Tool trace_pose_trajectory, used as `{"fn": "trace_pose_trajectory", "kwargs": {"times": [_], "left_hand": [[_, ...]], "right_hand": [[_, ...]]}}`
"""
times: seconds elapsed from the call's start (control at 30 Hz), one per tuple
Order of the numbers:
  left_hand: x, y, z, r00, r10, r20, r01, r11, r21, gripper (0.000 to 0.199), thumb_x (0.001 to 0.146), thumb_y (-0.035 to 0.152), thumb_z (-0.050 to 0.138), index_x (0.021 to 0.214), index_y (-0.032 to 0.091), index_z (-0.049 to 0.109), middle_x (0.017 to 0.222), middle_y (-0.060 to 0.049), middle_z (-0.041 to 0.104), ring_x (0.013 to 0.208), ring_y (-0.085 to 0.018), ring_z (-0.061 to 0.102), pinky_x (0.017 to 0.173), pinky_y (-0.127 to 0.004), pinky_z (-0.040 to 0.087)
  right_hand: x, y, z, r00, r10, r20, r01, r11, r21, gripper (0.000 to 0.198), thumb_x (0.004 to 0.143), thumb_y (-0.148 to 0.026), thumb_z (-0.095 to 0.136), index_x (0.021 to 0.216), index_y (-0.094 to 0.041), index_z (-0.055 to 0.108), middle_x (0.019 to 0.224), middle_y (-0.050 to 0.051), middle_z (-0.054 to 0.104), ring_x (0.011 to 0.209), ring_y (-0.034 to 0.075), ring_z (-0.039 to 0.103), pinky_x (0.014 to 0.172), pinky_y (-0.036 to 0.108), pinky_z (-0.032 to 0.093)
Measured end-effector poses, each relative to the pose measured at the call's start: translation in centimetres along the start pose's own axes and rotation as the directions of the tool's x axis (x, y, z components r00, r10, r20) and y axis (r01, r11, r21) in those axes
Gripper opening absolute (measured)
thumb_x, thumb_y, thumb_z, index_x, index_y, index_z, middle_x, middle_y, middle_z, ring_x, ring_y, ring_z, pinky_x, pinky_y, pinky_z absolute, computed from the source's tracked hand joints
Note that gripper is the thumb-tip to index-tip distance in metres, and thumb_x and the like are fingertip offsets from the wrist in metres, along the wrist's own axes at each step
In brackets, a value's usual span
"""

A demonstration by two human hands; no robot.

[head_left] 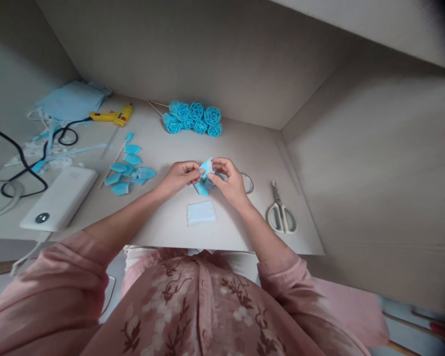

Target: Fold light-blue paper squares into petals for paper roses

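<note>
Between both hands, above the middle of the table, is a small blue and white fabric piece [206,167], pinched at its edges. My left hand [182,177] grips its left side with thumb and forefinger. On its right side, my right hand [228,180] holds it with the thumb in front and fingers behind. Below them lie more blue pieces [202,189], partly hidden by the hands. Closer to me rests a pale rectangular fabric piece [200,213]. A ring-shaped roll [248,183] shows partly behind my right wrist.
Blue fabric roses [196,118] on sticks lie at the back. Cut blue petals [132,158] and a stick are on the left. Farther left are a yellow glue gun [113,116], a white power bank [61,198], cables and stacked blue masks [72,100]. Scissors [281,212] lie right.
</note>
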State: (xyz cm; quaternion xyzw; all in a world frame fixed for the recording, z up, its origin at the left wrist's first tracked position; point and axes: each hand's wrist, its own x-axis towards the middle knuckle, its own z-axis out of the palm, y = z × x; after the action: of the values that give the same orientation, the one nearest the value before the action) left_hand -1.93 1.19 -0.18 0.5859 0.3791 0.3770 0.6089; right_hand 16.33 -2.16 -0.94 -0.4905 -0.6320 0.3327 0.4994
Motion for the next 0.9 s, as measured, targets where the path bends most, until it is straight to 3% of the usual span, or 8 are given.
{"fn": "trace_pose_trajectory", "kwargs": {"times": [0.1,0.33,0.63,0.9], "left_hand": [[0.0,-0.02,-0.01,1.0,0.012,0.011,-0.012,1.0,0.011,0.037,0.071,0.05,0.073,0.066,0.015,0.059,0.056,0.002,0.057,0.05,-0.007,0.047,0.05,-0.02,0.036],[-0.16,0.14,0.04,0.999,0.016,0.035,-0.017,0.999,0.052,0.036,0.073,0.05,0.072,0.068,0.016,0.059,0.059,0.001,0.058,0.052,-0.007,0.047,0.05,-0.02,0.036],[-0.16,0.1,0.08,0.997,0.031,0.071,-0.035,0.997,0.062,0.036,0.072,0.048,0.072,0.065,0.016,0.057,0.059,0.002,0.057,0.053,-0.007,0.047,0.051,-0.02,0.036],[-0.11,0.01,-0.13,0.999,0.01,0.049,-0.013,0.998,0.058,0.034,0.075,0.047,0.069,0.068,0.016,0.058,0.059,0.002,0.058,0.052,-0.007,0.047,0.051,-0.02,0.037]], "right_hand": [[0.1,0.18,-0.02,0.999,0.023,0.036,-0.025,0.998,0.054,0.05,0.079,-0.039,0.072,0.125,-0.025,0.059,0.096,0.002,0.07,0.086,0.016,0.065,0.088,0.034,0.052],[0.16,0.18,-0.19,0.994,0.051,0.095,-0.057,0.996,0.066,0.057,0.081,-0.04,0.07,0.133,-0.023,0.057,0.079,-0.002,0.061,0.071,0.012,0.057,0.077,0.03,0.049],[0.05,0.17,-0.22,0.992,0.023,0.121,-0.029,0.998,0.052,0.055,0.081,-0.039,0.07,0.132,-0.023,0.058,0.078,-0.003,0.06,0.069,0.012,0.054,0.076,0.03,0.049],[0.03,-0.17,-0.74,0.993,0.087,0.082,-0.098,0.986,0.133,0.047,0.088,-0.056,0.061,0.12,-0.023,0.069,0.081,0.002,0.065,0.075,0.015,0.06,0.075,0.031,0.052]]}}
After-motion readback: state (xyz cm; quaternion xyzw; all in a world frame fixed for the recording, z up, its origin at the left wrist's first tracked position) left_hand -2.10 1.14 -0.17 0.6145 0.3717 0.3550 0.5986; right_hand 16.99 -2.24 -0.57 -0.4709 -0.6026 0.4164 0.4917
